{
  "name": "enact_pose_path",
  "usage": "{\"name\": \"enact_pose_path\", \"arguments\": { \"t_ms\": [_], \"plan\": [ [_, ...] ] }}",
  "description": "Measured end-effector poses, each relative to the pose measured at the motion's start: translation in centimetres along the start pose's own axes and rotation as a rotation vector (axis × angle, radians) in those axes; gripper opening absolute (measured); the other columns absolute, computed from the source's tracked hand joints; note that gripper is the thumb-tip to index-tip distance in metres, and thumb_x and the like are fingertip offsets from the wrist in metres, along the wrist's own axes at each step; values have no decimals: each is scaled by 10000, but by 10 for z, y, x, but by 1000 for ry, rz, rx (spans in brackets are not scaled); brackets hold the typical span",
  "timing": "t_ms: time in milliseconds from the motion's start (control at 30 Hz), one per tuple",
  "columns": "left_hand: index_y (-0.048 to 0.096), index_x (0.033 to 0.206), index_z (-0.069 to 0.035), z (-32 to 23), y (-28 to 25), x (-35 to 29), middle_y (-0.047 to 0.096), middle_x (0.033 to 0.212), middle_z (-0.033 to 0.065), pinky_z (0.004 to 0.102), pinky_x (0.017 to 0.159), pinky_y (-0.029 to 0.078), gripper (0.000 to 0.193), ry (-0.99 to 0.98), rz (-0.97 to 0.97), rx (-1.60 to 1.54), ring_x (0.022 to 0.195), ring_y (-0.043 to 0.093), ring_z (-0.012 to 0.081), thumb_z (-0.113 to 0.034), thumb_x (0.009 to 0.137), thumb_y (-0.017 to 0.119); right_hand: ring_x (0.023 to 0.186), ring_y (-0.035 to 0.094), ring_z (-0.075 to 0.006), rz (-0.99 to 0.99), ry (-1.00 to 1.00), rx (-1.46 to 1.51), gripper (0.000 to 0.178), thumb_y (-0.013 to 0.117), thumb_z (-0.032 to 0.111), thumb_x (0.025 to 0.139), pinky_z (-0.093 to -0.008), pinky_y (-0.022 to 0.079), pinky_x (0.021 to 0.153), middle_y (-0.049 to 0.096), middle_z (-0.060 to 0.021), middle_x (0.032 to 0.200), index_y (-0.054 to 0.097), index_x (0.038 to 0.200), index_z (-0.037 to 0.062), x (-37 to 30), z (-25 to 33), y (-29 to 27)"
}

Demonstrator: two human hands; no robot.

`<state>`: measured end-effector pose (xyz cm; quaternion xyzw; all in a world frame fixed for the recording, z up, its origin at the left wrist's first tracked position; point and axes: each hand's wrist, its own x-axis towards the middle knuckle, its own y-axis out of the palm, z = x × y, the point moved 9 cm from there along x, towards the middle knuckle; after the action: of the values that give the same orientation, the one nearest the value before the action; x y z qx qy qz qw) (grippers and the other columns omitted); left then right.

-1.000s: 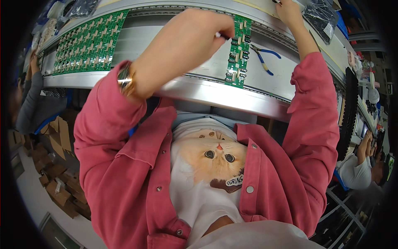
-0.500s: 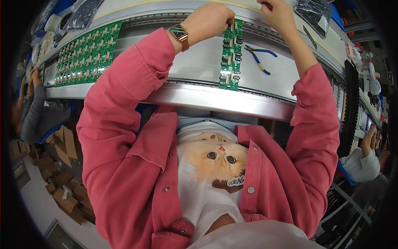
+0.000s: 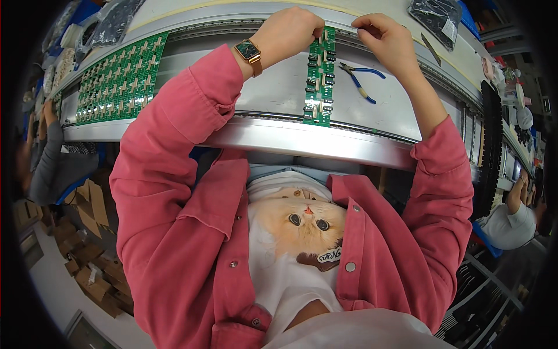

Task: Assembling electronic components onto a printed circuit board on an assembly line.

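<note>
My left hand [image 3: 289, 32], with a watch on its wrist, has its fingers closed at the far end of a narrow green circuit board [image 3: 319, 78]. Whether they grip the board or a small part on it is hidden. The board lies across the metal rails, with black and pale components along it. To its right, above the far rail, my right hand [image 3: 386, 43] holds its thumb and forefinger close together in a pinch. Anything between those tips is too small to make out. Blue-handled pliers [image 3: 366, 84] lie on the metal surface right of the board.
A larger panel of green circuit boards [image 3: 119, 81] rests between the rails at the left. Tweezers [image 3: 431, 50] and a dark plastic bag [image 3: 439, 20] lie at the far right. A black slotted rack [image 3: 491, 145] stands right. Other people's arms show at both sides.
My right hand has come nearer and slightly left, toward the board's far end. My left hand stays at that end of the narrow board.
</note>
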<state>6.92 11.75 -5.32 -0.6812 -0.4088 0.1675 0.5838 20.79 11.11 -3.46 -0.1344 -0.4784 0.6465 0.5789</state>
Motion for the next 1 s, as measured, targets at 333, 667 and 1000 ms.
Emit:
{"name": "enact_pose_path", "arguments": {
  "t_ms": [333,667,1000],
  "plan": [
    [647,757,-16,46,5,46,648,740,178,422,666,490,146,41,-102,-152,692,602,381,-120,761,545,742,622,-106,164,312,411,192,624,38,791,-204,501,715,683,-52,864,696,968,44,-6,-7,23],
    [619,805,18,57,14,81,642,776,216,444,679,497,182,-71,-294,63,709,609,402,-130,765,521,761,638,-131,198,159,151,198,614,24,794,-210,510,731,690,-56,880,695,973,47,5,11,48],
    [639,760,-4,63,12,69,641,747,192,441,668,498,172,-26,-367,82,679,605,398,-129,752,522,689,611,-138,194,13,45,171,605,15,779,-229,495,669,688,-42,833,699,915,58,11,19,64]
  ]
}}
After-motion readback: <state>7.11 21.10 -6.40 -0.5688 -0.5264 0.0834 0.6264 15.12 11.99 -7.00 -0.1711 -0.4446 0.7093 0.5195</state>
